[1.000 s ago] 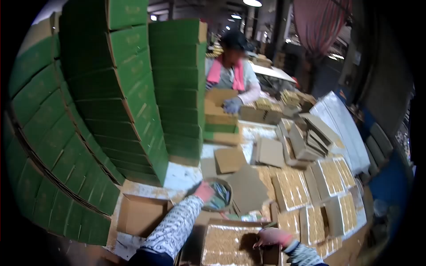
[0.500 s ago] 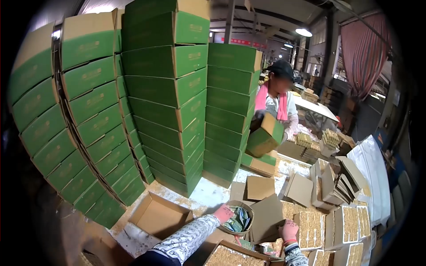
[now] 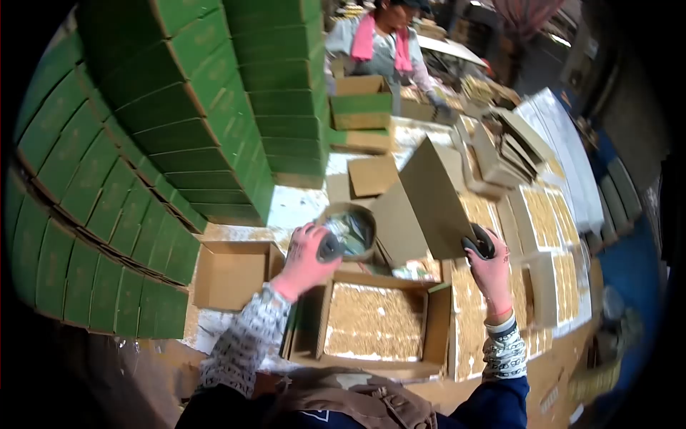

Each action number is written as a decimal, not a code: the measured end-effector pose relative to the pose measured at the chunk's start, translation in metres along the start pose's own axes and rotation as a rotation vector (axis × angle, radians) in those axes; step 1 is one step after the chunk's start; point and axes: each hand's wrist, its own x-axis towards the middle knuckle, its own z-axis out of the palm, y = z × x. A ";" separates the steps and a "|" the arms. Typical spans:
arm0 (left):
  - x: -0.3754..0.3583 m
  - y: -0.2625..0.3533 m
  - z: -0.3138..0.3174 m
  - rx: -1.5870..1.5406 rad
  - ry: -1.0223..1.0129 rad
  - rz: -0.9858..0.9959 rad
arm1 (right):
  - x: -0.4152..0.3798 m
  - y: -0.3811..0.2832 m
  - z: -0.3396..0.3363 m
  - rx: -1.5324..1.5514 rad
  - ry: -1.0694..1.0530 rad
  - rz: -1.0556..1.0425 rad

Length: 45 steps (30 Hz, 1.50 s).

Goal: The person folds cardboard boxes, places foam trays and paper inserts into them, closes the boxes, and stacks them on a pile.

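My right hand (image 3: 491, 268), in a pink glove with dark fingertips, pinches the lower corner of a flat cardboard sheet (image 3: 434, 204), which stands tilted in the air. My left hand (image 3: 313, 259), gloved the same way, is beside a round tub (image 3: 368, 250) of shiny green and white packets. Its fingers are curled together, and whatever they may hold is hidden. Below both hands, an open carton (image 3: 436, 343) holds a layer of tan, crumbly-looking goods (image 3: 375, 322) with white edges.
Tall stacks of green boxes (image 3: 207, 107) rise on the left. An open brown carton (image 3: 232, 275) sits left of my left hand. Packed tan blocks (image 3: 564, 286) and folded cardboard (image 3: 507, 146) are on the right. Across the table a co-worker (image 3: 386, 50) stands behind a green box (image 3: 361, 111).
My right hand has lifted a cardboard sheet. My left hand has drawn back from inside the tub. The view has tilted down, and the co-worker's green box now stands on the table.
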 end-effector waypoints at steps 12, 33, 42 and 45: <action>-0.145 0.037 -0.006 -0.334 -0.088 -0.456 | -0.141 0.014 0.018 -0.843 -1.087 -0.642; -0.174 -0.023 0.058 -1.356 -0.151 -1.043 | -0.111 0.075 0.053 0.173 -0.726 0.197; -0.315 -0.290 -0.082 -1.016 0.768 -0.696 | -0.088 0.063 0.255 0.578 -0.570 0.123; -0.310 -0.277 -0.056 -1.275 0.839 -0.847 | -0.102 0.056 0.340 0.054 -0.583 -0.191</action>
